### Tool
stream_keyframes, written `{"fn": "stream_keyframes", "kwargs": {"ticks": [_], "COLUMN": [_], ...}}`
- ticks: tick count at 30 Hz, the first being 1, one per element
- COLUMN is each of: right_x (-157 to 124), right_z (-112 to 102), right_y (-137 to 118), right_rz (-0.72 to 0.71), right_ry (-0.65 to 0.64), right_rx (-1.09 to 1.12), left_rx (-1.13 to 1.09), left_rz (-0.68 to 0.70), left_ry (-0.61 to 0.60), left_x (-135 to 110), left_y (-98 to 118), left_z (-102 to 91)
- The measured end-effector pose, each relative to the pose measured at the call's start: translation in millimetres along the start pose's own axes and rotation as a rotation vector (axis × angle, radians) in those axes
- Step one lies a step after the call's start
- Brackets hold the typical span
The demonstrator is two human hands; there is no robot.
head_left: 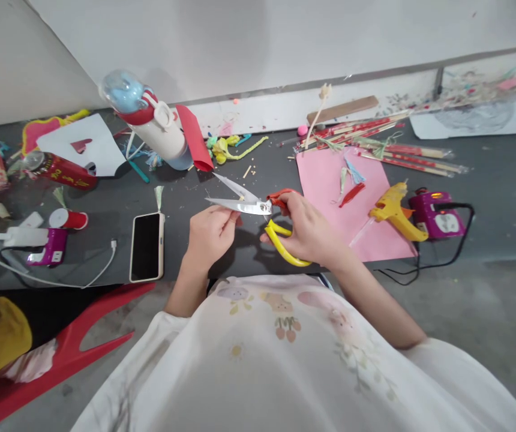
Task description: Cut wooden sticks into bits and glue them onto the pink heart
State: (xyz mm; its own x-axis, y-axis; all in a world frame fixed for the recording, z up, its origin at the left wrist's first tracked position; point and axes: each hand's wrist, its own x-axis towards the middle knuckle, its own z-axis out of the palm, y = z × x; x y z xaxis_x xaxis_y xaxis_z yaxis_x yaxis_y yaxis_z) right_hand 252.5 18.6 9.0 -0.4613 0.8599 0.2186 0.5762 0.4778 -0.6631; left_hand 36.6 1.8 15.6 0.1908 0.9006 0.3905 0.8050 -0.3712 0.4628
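Observation:
My right hand (305, 228) grips a pair of scissors (280, 237) with one yellow and one red handle loop. The two blades are spread apart and point left, over my left hand. Fingers pressed together, my left hand (213, 233) is right below the lower blade; a sliver of something reddish shows at its fingertips, too small and covered to name. To the right of the scissors, a pink sheet (325, 210) lies on the dark table, bearing a small red tassel (352, 195) and a light blue one (354, 172).
A yellow glue gun (393, 210) rests on the pink sheet beside a purple power block (438, 216) with a black cord. Left are a phone (147, 247), a thread spool (69, 219) and a red can (60, 171). Behind stand a bottle (159, 129) and wrapped sticks (411, 156).

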Motion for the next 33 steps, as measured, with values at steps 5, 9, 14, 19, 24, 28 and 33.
{"fn": "stream_keyframes", "kwargs": {"ticks": [5, 9, 14, 19, 24, 28, 33], "right_x": [-0.5, -1.6, -2.8, 0.0, 2.8, 6.4, 12.5], "right_z": [-4.8, -6.9, -5.3, -6.0, -1.2, 9.1, 23.0], "right_y": [1.2, 1.1, 1.1, -1.4, -2.0, -0.8, 6.5], "right_rz": [-0.059, -0.049, -0.004, 0.136, 0.315, 0.477, 0.479], "right_ry": [-0.028, -0.056, -0.068, -0.131, -0.211, -0.194, -0.197], "right_rx": [0.023, 0.045, 0.056, -0.017, -0.057, -0.030, -0.054], "left_rx": [-0.043, -0.056, 0.000, 0.077, 0.160, 0.288, 0.089], "left_rz": [-0.042, -0.024, 0.034, 0.054, 0.035, 0.044, 0.322], "left_ry": [-0.085, -0.104, -0.092, -0.116, -0.141, 0.170, 0.196], "left_x": [-0.2, 0.3, 1.6, 1.6, 5.8, 13.6, 24.7], "left_y": [3.7, 4.5, 4.4, 2.2, -1.1, 7.9, 44.4], "left_z": [-6.3, -8.4, -9.3, -7.1, 1.2, 9.4, 22.9]}}
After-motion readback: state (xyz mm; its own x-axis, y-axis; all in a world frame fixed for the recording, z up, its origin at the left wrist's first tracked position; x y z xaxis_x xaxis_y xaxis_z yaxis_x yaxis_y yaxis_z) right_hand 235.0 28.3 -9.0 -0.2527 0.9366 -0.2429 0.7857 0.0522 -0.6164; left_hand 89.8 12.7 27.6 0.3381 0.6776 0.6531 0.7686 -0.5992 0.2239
